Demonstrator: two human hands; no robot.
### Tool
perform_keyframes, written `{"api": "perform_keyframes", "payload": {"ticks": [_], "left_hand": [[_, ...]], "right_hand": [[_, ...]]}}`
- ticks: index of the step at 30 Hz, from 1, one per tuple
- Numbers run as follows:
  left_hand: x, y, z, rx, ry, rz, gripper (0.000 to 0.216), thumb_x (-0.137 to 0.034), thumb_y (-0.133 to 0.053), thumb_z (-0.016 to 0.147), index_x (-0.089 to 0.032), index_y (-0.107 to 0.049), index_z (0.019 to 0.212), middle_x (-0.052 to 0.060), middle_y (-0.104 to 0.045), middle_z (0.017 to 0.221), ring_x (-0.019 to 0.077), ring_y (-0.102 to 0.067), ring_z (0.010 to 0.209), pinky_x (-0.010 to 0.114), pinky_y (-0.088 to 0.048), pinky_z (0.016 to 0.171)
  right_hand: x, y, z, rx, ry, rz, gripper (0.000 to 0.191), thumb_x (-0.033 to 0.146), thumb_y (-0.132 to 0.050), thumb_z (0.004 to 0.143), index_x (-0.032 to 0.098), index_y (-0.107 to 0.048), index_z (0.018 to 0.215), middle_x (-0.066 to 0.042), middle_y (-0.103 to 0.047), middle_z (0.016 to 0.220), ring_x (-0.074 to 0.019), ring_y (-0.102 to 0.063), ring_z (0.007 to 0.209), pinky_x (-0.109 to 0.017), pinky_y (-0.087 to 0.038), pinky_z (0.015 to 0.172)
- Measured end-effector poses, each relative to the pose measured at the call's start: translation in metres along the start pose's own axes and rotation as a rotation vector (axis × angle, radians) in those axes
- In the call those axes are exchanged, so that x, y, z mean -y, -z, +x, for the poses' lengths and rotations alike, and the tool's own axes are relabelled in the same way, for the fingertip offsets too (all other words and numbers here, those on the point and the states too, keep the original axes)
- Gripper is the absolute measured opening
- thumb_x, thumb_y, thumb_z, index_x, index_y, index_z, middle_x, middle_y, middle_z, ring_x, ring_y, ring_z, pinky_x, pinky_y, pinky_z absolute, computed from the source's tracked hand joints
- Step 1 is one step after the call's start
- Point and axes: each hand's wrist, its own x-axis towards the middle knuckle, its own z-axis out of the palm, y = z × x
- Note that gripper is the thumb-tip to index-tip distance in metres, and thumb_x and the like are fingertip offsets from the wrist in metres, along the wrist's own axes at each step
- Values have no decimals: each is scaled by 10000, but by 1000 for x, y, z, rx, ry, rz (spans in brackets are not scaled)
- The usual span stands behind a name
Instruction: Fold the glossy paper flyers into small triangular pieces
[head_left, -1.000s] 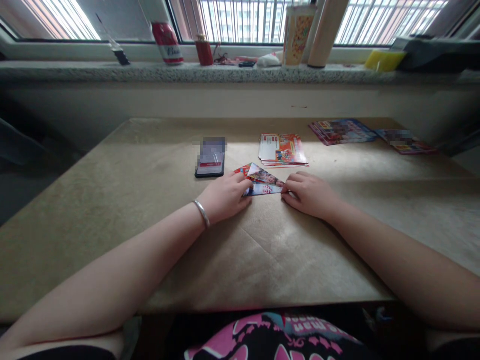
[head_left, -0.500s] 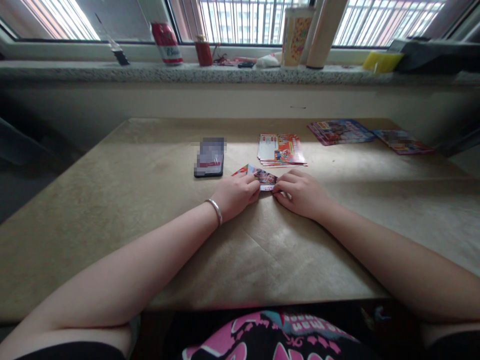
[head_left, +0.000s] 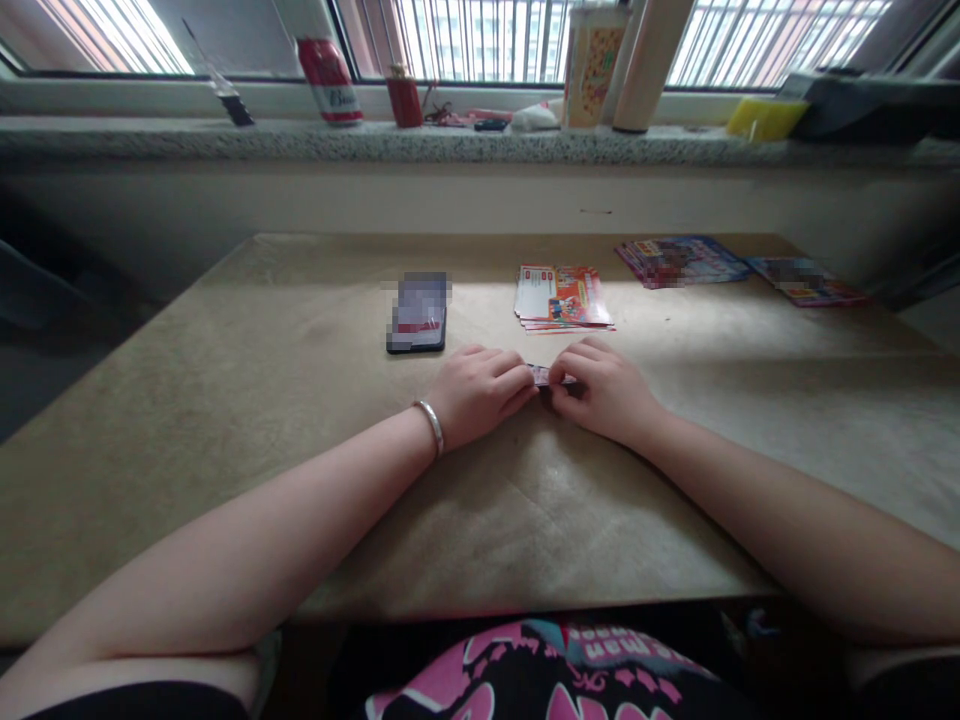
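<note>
A small folded piece of printed paper point(head_left: 541, 376) lies low over the table, mostly covered by my fingers. My left hand point(head_left: 480, 393), with a silver bangle at the wrist, is closed on its left side. On its right side, my right hand point(head_left: 600, 390) pinches it between thumb and fingers. Only a narrow strip of the paper shows between the hands. Just beyond them lies a stack of orange and white printed leaflets point(head_left: 566, 297). A dark phone point(head_left: 418, 313) lies flat beyond my left hand.
Glossy printed sheets point(head_left: 686, 262) lie in a pile at the table's back right, with another colourful sheet point(head_left: 806, 281) beside them. On the stone windowsill point(head_left: 450, 146) stand a red can point(head_left: 328, 82), a red bottle point(head_left: 405, 100), a patterned cup point(head_left: 592, 70) and a yellow object point(head_left: 765, 119).
My left hand has shifted slightly right, closer to my right hand. The paper, which showed a wider, pointed shape earlier, is now folded down or covered to a thin strip.
</note>
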Motion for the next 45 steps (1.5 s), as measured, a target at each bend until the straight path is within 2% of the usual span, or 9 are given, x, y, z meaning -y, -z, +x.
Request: {"api": "perform_keyframes", "payload": {"ticks": [9, 13, 19, 25, 30, 38, 45], "left_hand": [[1, 4, 1, -23, -10, -14, 281, -341, -459, 968, -190, -619, 793, 4, -671, 817, 118, -587, 705, 275, -370, 692], [4, 4, 0, -53, -12, 14, 254, -322, -478, 959, -184, -604, 787, 5, -665, 800, 128, -578, 700, 275, -378, 697], [10, 5, 0, -80, 11, 33, 246, -317, -482, 956, -181, -600, 788, 11, -657, 793, 142, -572, 723, 275, -392, 700], [12, 6, 0, -76, 11, 38, 239, -320, -483, 959, -192, -608, 801, 5, -666, 808, 144, -571, 733, 282, -392, 718], [15, 8, -1, -118, 51, 39, 244, -317, -489, 956, -185, -596, 781, 14, -665, 806, 147, -570, 738, 286, -394, 707], [20, 6, -4, -118, 143, -30, 261, -334, -478, 960, -188, -618, 795, 20, -669, 818, 150, -571, 747, 287, -403, 699], [22, 7, -6, -162, 155, 4, 239, -343, -500, 948, -195, -621, 805, 17, -672, 822, 155, -568, 747, 294, -410, 714]], "right_hand": [[-7, 1, -2, -41, -17, 53, 104, 116, -590, 704, 219, -586, 715, -21, -639, 767, -204, -550, 810, -334, -456, 758], [-13, 2, -3, -56, 7, 25, 95, 124, -594, 709, 218, -601, 725, -33, -644, 816, -209, -567, 837, -356, -462, 798], [-16, 4, -3, -113, 4, 43, 115, 105, -598, 697, 219, -579, 702, -16, -642, 776, -193, -581, 800, -355, -470, 806], [-20, 6, -3, -72, 20, -41, 78, 140, -600, 703, 212, -574, 696, -36, -642, 769, -212, -580, 802, -368, -484, 791], [-26, 10, -5, -63, 22, -48, 77, 142, -593, 701, 215, -569, 706, -39, -642, 786, -211, -587, 797, -367, -489, 787], [-33, 12, -6, -83, 12, 5, 103, 126, -588, 679, 224, -561, 696, -26, -629, 777, -203, -592, 772, -358, -487, 775], [-44, 17, -8, -110, 22, -5, 116, 115, -581, 671, 225, -553, 692, -32, -629, 770, -204, -588, 758, -353, -480, 750]]}}
